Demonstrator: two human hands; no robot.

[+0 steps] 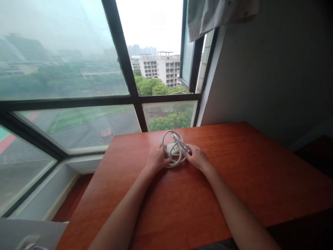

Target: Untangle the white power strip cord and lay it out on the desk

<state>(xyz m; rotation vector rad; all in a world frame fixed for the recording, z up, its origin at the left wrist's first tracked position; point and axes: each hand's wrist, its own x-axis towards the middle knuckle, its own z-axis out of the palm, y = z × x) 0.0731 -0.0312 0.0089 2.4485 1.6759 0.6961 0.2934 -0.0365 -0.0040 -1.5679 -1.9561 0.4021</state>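
A white power strip (173,148) with its pale cord (179,161) looped loosely over it lies near the far edge of the reddish-brown table. My left hand (157,158) grips it from the left side, the thumb against the cord loops. From the right, my right hand (197,156) is closed on the cord, and a small dark part shows by its fingers. Most of the fingertips on both hands are hidden behind the strip and the coils.
The wooden table (166,208) spreads around the hands on all sides. Behind it stand dark window frames (136,100), with one casement (191,69) swung open. A cloth (208,17) hangs at the top right beside a grey wall (265,69).
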